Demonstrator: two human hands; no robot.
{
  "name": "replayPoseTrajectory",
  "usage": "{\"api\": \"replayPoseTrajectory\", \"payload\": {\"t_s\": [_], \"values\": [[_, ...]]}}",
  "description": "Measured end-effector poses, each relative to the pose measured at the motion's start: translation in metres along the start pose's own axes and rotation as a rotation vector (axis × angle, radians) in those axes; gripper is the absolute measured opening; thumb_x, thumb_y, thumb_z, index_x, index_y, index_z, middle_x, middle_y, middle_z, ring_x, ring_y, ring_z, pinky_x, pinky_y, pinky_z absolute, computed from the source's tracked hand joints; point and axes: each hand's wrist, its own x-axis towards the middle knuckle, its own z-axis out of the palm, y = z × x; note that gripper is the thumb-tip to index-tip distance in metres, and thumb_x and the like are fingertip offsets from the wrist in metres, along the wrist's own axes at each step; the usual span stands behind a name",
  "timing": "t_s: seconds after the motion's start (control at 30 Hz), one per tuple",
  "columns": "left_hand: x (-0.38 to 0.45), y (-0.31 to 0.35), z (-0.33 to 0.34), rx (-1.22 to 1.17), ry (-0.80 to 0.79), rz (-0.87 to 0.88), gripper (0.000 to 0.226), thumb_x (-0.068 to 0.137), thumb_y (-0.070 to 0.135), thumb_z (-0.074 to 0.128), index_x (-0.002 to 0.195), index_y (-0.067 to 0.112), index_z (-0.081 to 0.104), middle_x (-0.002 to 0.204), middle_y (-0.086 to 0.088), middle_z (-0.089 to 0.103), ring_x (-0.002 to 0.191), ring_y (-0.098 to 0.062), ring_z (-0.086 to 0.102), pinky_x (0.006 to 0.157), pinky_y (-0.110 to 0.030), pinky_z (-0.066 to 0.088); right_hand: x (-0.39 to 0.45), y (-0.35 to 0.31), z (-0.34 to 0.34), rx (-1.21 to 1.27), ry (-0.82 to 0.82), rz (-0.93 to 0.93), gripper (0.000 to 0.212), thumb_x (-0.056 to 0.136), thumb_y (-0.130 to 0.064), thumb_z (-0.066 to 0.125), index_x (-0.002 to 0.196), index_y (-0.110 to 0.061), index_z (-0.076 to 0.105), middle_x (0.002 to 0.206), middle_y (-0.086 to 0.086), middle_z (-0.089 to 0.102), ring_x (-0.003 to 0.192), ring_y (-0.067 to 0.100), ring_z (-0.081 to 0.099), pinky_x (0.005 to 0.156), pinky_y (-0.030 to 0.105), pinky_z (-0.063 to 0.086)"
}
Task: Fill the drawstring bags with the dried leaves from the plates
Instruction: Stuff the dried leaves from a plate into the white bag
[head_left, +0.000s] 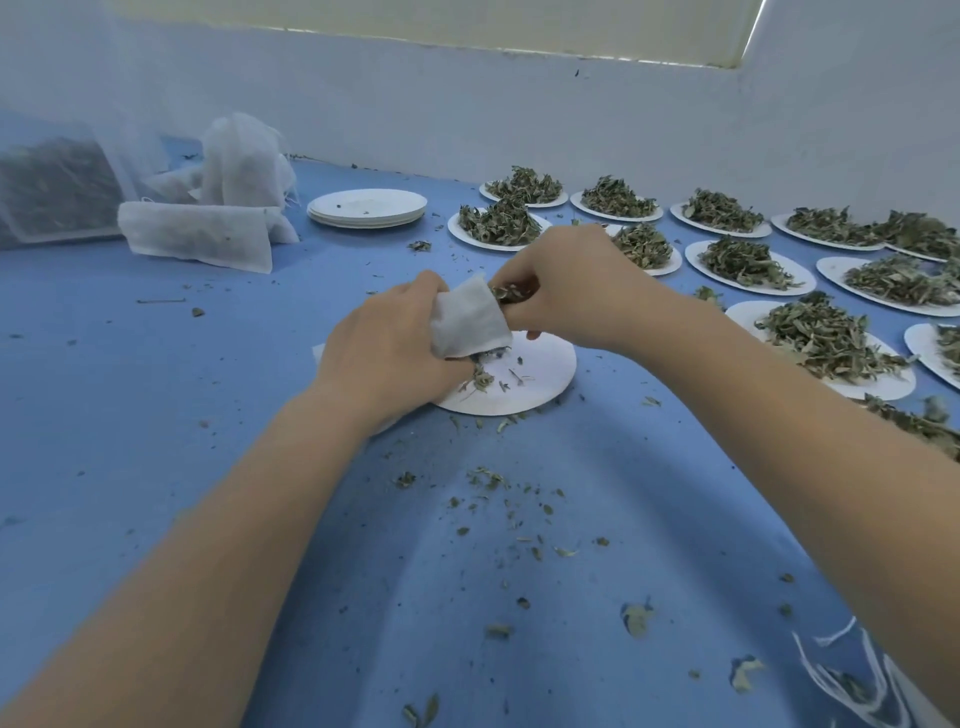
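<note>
White gauze makes up the drawstring bag (470, 323), which is gripped in the curled fingers of the left hand (387, 345) just above a nearly emptied paper plate (524, 379) at the middle of the blue table (156, 389). A tuft of dried leaves (506, 294) is pinched by the right hand (566, 288) and is being pressed into the bag's mouth. Only a few scraps are left on that plate. To the right and far right, many plates heaped with leaves (826, 338) are laid out; a stack of empty plates (366, 208) and several filled bags (197, 234) lie far left. Spillage is the likely fault: the mouth looks narrow and crumpled, so brittle leaves could be crushed or dropped past the rim, adding to the crumbs (488, 480) already scattered on the near table.
</note>
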Motion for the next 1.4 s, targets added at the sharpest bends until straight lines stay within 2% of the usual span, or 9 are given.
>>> {"api": "replayPoseTrajectory", "payload": {"t_s": [0.13, 0.27, 0.47, 0.63, 0.8, 0.9, 1.13, 1.27, 1.4], "values": [[0.002, 0.000, -0.001, -0.151, 0.029, -0.053, 0.046, 0.061, 0.043, 0.068, 0.099, 0.026, 0.048, 0.084, 0.006, 0.056, 0.080, -0.019, 0.051, 0.063, -0.033, 0.043, 0.000, -0.001, -0.004, 0.161, -0.010, -0.022, 0.022, 0.081, -0.023, 0.071, 0.104, -0.025, 0.072, 0.086, 0.006, 0.072, 0.075, 0.022, 0.063, 0.065, 0.016, 0.046], [0.003, -0.005, 0.000, -0.250, 0.072, -0.085, 0.036, 0.065, 0.039, 0.072, 0.091, 0.027, 0.050, 0.077, 0.011, 0.055, 0.074, -0.008, 0.052, 0.062, -0.031, 0.044, -0.005, 0.005, -0.014, 0.521, -0.145, -0.021, 0.032, 0.082, -0.008, 0.070, 0.110, -0.022, 0.069, 0.095, -0.012, 0.073, 0.093, 0.002, 0.067, 0.091, 0.022, 0.049], [0.001, -0.006, -0.001, -0.345, 0.111, -0.107, 0.032, 0.064, 0.039, 0.073, 0.088, 0.032, 0.053, 0.074, 0.015, 0.055, 0.069, 0.008, 0.050, 0.052, -0.013, 0.037, -0.002, 0.005, -0.013, 0.887, -0.193, 0.050, 0.021, 0.089, 0.003, 0.056, 0.102, -0.007, 0.069, 0.091, -0.001, 0.073, 0.083, 0.009, 0.070, 0.070, 0.011, 0.052], [-0.002, -0.002, -0.007, -0.288, 0.155, -0.009, 0.032, 0.066, 0.035, 0.073, 0.089, 0.030, 0.053, 0.077, 0.011, 0.058, 0.072, -0.005, 0.053, 0.059, -0.024, 0.042, 0.006, -0.003, -0.003, 0.655, -0.005, 0.003, 0.018, 0.075, -0.003, 0.074, 0.088, -0.015, 0.076, 0.074, -0.003, 0.074, 0.063, 0.005, 0.066, 0.062, 0.012, 0.052], [0.000, 0.005, -0.004, -0.084, 0.094, 0.029, 0.028, 0.072, 0.034, 0.066, 0.089, 0.020, 0.048, 0.082, 0.006, 0.051, 0.081, -0.020, 0.053, 0.066, -0.033, 0.038, 0.012, -0.018, 0.013, 0.370, 0.079, -0.011, 0.022, 0.077, -0.005, 0.062, 0.085, -0.019, 0.077, 0.068, 0.000, 0.068, 0.051, -0.002, 0.046, 0.049, 0.007, 0.037], [-0.002, 0.004, -0.007, -0.146, 0.142, 0.016, 0.033, 0.068, 0.036, 0.070, 0.084, 0.020, 0.047, 0.073, 0.011, 0.047, 0.074, -0.019, 0.050, 0.061, -0.032, 0.035, 0.009, -0.017, 0.010, 0.497, -0.123, -0.082, 0.011, 0.083, -0.017, 0.064, 0.084, -0.018, 0.074, 0.087, 0.008, 0.072, 0.075, 0.008, 0.055, 0.078, 0.029, 0.051], [-0.006, 0.006, -0.014, -0.120, 0.104, 0.092, 0.034, 0.059, 0.042, 0.070, 0.075, 0.030, 0.043, 0.069, 0.012, 0.045, 0.065, -0.015, 0.045, 0.054, -0.027, 0.033, 0.004, -0.008, -0.006, 0.473, -0.449, -0.177, 0.013, 0.090, -0.021, 0.058, 0.081, -0.023, 0.067, 0.061, -0.016, 0.056, 0.056, 0.000, 0.044, 0.053, 0.010, 0.036], [-0.002, -0.005, -0.020, 0.009, 0.126, 0.062, 0.044, 0.067, 0.028, 0.072, 0.105, 0.020, 0.053, 0.082, 0.005, 0.051, 0.078, -0.027, 0.052, 0.062, -0.033, 0.038, 0.009, 0.001, -0.007, 0.609, -0.317, -0.174, 0.021, 0.091, -0.014, 0.059, 0.108, -0.021, 0.069, 0.097, -0.005, 0.072, 0.086, 0.009, 0.066, 0.072, 0.015, 0.051], [0.000, -0.018, -0.028, 0.036, 0.120, -0.049, 0.051, 0.069, 0.024, 0.069, 0.115, 0.023, 0.049, 0.086, 0.002, 0.052, 0.080, -0.023, 0.045, 0.064, -0.030, 0.033, 0.018, 0.011, 0.006, 0.634, -0.009, -0.007, 0.014, 0.087, -0.017, 0.063, 0.098, -0.020, 0.072, 0.089, -0.005, 0.073, 0.077, 0.005, 0.065, 0.070, 0.016, 0.053]]}}
